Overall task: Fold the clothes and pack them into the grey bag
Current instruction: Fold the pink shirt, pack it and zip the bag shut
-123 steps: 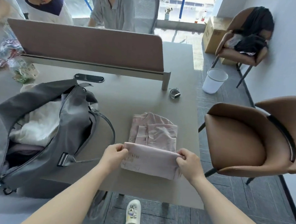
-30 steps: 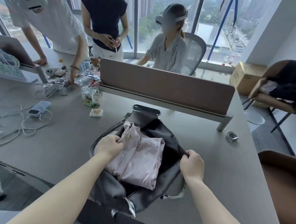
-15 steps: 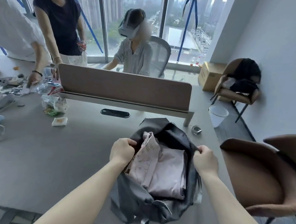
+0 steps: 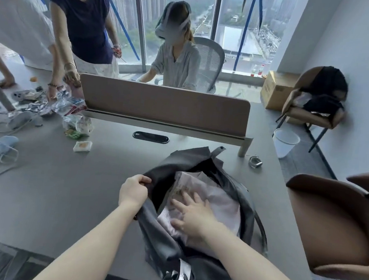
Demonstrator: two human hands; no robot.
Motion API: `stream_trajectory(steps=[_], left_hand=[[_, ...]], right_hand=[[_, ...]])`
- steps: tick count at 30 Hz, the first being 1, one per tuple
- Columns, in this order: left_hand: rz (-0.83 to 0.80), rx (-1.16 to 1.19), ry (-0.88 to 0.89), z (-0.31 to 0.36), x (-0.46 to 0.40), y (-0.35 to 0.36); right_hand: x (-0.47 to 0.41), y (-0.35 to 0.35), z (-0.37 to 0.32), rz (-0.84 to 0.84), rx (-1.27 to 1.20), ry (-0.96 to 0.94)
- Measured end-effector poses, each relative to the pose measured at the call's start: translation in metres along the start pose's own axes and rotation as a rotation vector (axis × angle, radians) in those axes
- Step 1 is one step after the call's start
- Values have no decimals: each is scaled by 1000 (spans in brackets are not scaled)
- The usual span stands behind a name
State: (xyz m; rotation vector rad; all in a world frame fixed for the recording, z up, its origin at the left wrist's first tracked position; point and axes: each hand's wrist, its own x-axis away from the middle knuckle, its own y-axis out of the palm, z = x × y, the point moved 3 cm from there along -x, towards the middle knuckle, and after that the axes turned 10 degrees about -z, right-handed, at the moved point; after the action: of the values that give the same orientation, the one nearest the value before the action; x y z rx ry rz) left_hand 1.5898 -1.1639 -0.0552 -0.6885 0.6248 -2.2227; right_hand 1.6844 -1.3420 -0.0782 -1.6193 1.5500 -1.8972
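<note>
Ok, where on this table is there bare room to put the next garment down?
Bare tabletop lies left of the grey bag, below the snack packet. A narrower strip runs between bag and brown chair. Crowded: far-left wrappers and cables.

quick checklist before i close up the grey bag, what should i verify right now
1. Bag mouth held open: ok. The left hand grips the left edge of the grey bag.
2. Pink garment inside the bag: ok. The folded pink garment lies within the opening.
3. Garment pressed flat: ok. The right hand lies on it with fingers spread.
4. Fabric clear of the bag's edge: cannot tell. The right hand hides the near part.
5. Room left in the bag: cannot tell. What lies beneath the garment is hidden.
6. Bag fully on the table: not ok. Its near end hangs over the front edge.
</note>
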Motion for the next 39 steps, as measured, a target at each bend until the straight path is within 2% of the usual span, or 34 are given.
stream_trajectory(steps=[3,7,9,11,12,14,16,17,21,24,26,28,31,34,36,39], left_hand=[[31,-7,-11,-12,-6,-13],[-96,-359,122,-20,-5,-6],[-71,-584,322,-16,2,1],[-6,-772,658,-3,14,8],[-28,-829,817,4,23,11],[-228,-959,984,12,41,21],[-480,-1101,928,9,54,32],[-553,-1152,881,7,59,35],[-778,-1231,795,1,73,42],[-828,-1289,834,-5,84,47],[-859,-1227,831,-5,91,49],[-922,-999,773,7,95,41],[-895,-726,794,35,95,19],[-829,-799,923,42,96,10],[-755,-878,1001,35,95,12],[-698,-903,1022,26,92,16]], right_hand=[[-16,5,5,-47,22,16],[-5,-1,1,49,-42,-34],[15,-4,1,178,-135,-81],[37,-2,8,318,-230,-111],[47,1,14,395,-236,-101],[62,7,29,506,-197,-42],[73,15,41,513,-172,18],[78,19,45,488,-156,34],[94,33,46,378,-10,58],[103,36,40,310,10,32],[110,35,31,273,-52,-40],[117,34,18,248,-154,-113],[121,37,0,195,-236,-188],[128,34,-6,220,-214,-191],[138,28,-3,288,-74,-143],[157,26,7,369,101,-78]])
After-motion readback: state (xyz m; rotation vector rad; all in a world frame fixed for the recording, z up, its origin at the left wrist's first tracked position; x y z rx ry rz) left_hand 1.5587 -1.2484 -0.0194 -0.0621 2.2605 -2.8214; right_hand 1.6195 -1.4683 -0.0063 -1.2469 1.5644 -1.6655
